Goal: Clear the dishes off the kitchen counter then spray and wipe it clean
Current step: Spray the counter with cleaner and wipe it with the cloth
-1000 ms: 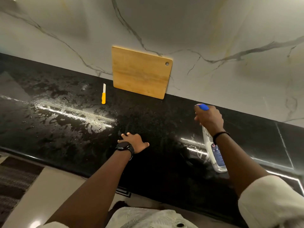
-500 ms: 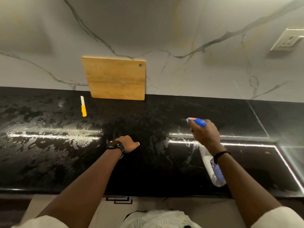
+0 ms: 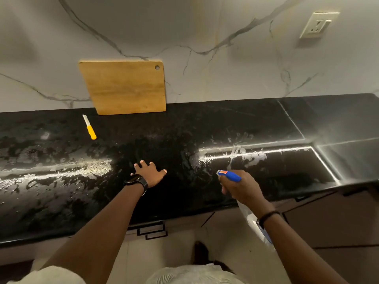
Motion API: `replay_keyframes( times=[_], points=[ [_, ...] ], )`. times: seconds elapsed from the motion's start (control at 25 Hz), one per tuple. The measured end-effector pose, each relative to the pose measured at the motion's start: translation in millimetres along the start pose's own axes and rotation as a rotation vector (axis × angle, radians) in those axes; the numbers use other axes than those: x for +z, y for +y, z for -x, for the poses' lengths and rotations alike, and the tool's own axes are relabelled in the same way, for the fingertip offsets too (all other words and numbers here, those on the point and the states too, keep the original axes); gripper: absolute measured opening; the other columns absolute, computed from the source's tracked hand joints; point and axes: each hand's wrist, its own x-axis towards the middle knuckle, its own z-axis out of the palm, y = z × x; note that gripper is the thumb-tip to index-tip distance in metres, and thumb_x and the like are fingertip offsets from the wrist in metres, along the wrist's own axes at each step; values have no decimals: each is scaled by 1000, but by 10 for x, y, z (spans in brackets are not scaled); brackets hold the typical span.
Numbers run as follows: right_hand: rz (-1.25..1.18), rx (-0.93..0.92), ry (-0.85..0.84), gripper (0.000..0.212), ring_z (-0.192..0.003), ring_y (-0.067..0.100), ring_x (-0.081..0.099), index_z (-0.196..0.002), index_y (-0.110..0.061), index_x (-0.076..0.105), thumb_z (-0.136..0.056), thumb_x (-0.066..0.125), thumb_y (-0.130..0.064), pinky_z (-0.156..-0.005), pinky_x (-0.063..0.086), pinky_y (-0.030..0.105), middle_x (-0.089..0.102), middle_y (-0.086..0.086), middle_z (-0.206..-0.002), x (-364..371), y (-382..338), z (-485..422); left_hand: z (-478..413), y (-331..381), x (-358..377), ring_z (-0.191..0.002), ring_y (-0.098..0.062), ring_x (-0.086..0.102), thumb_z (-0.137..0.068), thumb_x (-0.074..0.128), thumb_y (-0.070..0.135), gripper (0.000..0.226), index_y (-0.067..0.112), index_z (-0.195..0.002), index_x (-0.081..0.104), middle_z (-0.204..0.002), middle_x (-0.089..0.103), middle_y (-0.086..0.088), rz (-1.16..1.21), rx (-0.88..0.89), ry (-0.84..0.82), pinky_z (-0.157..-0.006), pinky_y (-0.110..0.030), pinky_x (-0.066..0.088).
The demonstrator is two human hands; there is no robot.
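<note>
The black stone counter (image 3: 205,128) runs across the view, wet with patches of spray on its left part and in front of my right hand. My right hand (image 3: 241,188) grips a clear spray bottle (image 3: 255,224) with a blue nozzle (image 3: 230,175), held over the counter's front edge and pointing left and away. My left hand (image 3: 150,174) rests flat on the counter with fingers spread, a dark watch on the wrist. A wooden cutting board (image 3: 125,87) leans against the marble wall. A small knife with a yellow handle (image 3: 89,130) lies on the counter left of the board.
A white wall socket (image 3: 316,24) sits on the marble backsplash at the upper right. The counter steps into a steel-grey section (image 3: 348,152) at the right. Drawer fronts with dark handles (image 3: 152,230) lie below the counter edge, over a pale tiled floor.
My right hand with the bottle has drawn back toward the counter's front edge. Fresh spray marks show on the counter ahead of it. The view has shifted right; my left hand stays on the counter.
</note>
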Motion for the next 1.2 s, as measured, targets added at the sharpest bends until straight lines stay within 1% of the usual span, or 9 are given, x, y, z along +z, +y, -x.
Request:
replay_keyframes(
  times=[0.12,0.24,0.32,0.52,0.76,0.88,1.0,1.08,1.2],
  points=[
    [36,9,-49,35,-56,8,60,-69,-20,67,-95,60,-43,-62,52,31,69,-7,-64,173,64,294,139,-79,177,-153,-46,-2,-98,37,67,84,17,-162,15,-168,-1,-19,-8,38,61,-120,-62,15],
    [92,53,51,41,-49,9,45,-65,-14,60,-95,62,-42,-53,38,27,53,-5,-54,235,123,525,132,-79,179,-153,-47,-4,-98,37,67,85,16,-162,13,-168,-4,-20,-7,68,40,-121,-63,12],
    [105,69,124,41,-49,10,41,-63,-17,54,-96,61,-41,-51,36,26,47,-5,-53,218,192,622,128,-85,181,-153,-47,-4,-98,37,67,86,15,-162,13,-168,-4,-20,-2,78,38,-121,-63,12],
    [97,117,160,34,-57,14,52,-76,-15,62,-98,57,-40,-57,44,30,66,8,-70,125,425,733,119,-82,273,-152,-49,-2,-96,39,70,91,14,-162,12,-168,-3,-21,-35,47,67,-120,-64,12],
    [-44,106,307,32,-57,14,58,-76,-14,66,-102,57,-32,-58,45,29,67,1,-67,-212,577,672,215,109,266,-152,-48,3,-95,36,73,90,14,-160,19,-168,4,-20,3,43,136,-120,-65,15],
    [-72,77,309,32,-60,20,61,-75,-15,65,-101,57,-33,-63,52,37,68,2,-67,-303,619,505,331,442,347,-155,-40,4,-96,38,69,83,21,-160,18,-169,7,-12,-33,198,202,-121,-62,16],
    [-23,54,278,36,-55,24,61,-70,-10,65,-99,60,-30,-62,55,42,65,4,-60,-443,606,242,341,883,430,-156,-34,2,-98,39,64,78,23,-161,18,-170,8,-8,-74,297,158,-123,-59,15],
    [74,37,307,42,-57,30,62,-66,-8,63,-97,62,-36,-56,50,38,63,9,-59,-540,614,85,300,1090,468,-156,-35,2,-98,40,64,77,23,-160,21,-169,8,-9,-75,270,117,-122,-61,14],
    [97,50,260,40,-59,23,63,-69,-10,65,-96,62,-39,-57,46,31,65,4,-62,-689,682,-163,196,1308,448,-153,-40,12,-94,44,68,75,19,-150,40,-165,22,-12,-31,159,72,-117,-64,23]
  ],
)
